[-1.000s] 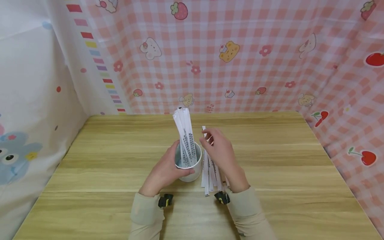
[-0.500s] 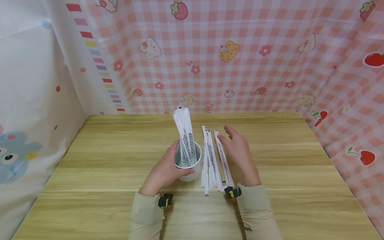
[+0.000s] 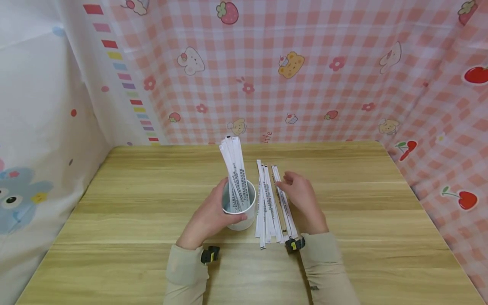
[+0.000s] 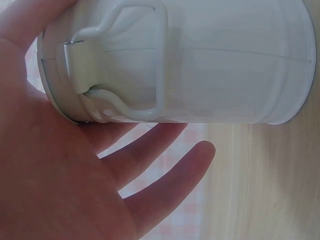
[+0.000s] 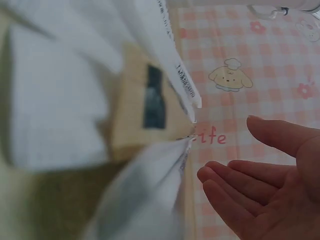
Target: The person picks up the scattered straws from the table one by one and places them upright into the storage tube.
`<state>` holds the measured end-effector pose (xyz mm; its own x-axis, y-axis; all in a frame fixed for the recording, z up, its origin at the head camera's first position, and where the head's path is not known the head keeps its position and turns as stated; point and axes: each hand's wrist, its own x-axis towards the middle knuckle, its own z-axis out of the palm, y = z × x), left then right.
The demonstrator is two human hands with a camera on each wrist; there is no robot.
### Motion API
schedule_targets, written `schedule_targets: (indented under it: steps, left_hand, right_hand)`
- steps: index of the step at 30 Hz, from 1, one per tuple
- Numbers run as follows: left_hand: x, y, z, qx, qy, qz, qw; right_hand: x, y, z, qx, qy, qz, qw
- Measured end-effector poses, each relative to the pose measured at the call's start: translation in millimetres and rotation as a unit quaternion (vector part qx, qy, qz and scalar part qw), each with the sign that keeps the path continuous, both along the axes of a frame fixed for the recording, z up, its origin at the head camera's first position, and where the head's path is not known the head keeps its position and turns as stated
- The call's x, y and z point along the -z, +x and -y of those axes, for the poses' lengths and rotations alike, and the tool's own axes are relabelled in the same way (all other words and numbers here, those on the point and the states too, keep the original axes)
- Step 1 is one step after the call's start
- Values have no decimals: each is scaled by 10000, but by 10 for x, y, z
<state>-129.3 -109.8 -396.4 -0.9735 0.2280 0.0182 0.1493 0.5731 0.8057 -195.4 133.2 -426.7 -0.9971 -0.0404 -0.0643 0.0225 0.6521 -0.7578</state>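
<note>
A small white metal bucket (image 3: 242, 220) stands on the table, a wire loop handle (image 4: 161, 65) on its side. My left hand (image 3: 207, 214) holds it, thumb across the front near the rim and fingers round the far side. Several paper-wrapped straws (image 3: 236, 169) lean upright inside, printed with dark lettering. To the right of the bucket lies a loose row of more wrapped straws (image 3: 270, 209). Over the right end of that row is my right hand (image 3: 303, 195), thumb and fingers apart with nothing between them in the right wrist view. Whether a fingertip touches a straw, I cannot tell.
The wood-grain table (image 3: 133, 212) runs back to a pink checked cloth (image 3: 263, 101) hung behind it. White cloth (image 3: 45, 106) hangs along the left side, and checked cloth also covers the right. One brown wrapper (image 5: 135, 115) lies among the white ones.
My right hand has moved right from above the middle of the loose straws to their right end, then its fingers have drawn in and lowered slightly. The left hand and bucket have stayed put.
</note>
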Motion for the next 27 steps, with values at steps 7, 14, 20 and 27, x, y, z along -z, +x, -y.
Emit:
schedule_targets:
  steps: [7, 14, 20, 27]
  left_hand:
    - [-20, 10, -5, 29, 45, -17, 10000]
    - [-27, 14, -3, 42, 1, -56, 10000]
    - [-36, 17, -3, 75, 11, -48, 10000]
    - [-33, 13, 1, 108, 23, -80, 9999]
  right_hand:
    - [74, -2, 7, -3, 217, 46, 9998]
    - [117, -4, 82, 17, 466, 116, 9988]
    - [177, -12, 117, 118, 675, 216, 9974]
    - [189, -3, 139, 223, 889, 257, 9955]
